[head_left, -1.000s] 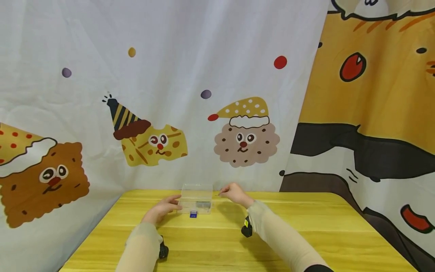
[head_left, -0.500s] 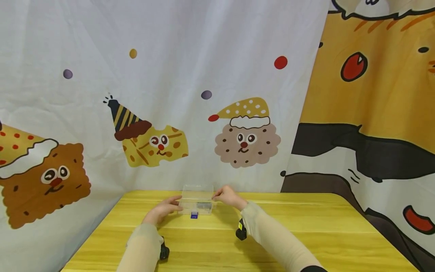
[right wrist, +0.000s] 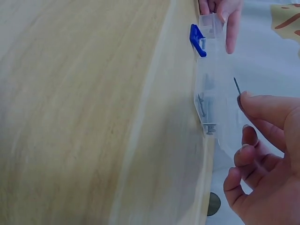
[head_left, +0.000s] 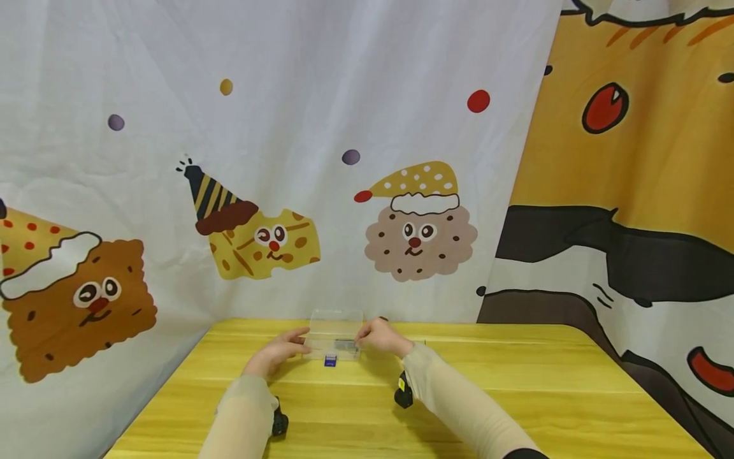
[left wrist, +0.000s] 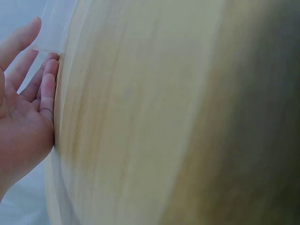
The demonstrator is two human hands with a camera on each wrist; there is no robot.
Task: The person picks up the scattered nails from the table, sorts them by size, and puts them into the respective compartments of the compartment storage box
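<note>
Left hand [head_left: 279,352], fingers straight, bracing clear plastic box [head_left: 334,336] at far edge of yellow desk [head_left: 516,389], likely steadying it. Right hand [head_left: 380,336] pinching thin dark screw [right wrist: 237,89], hovering over open box.

Left hand [head_left: 279,352] flat, right hand [head_left: 378,336] pinching.

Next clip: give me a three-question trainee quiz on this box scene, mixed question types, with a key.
1. True or false: the clear box stands on the table with its lid up.
2. The clip on the box front is: A red, B blue, C green.
3. Fill in: the right hand pinches a thin dark ____ at the box.

Key:
1. True.
2. B.
3. Nail, or a like pin; too thin to tell. The left hand touches the box's other end with straight fingers.
</note>
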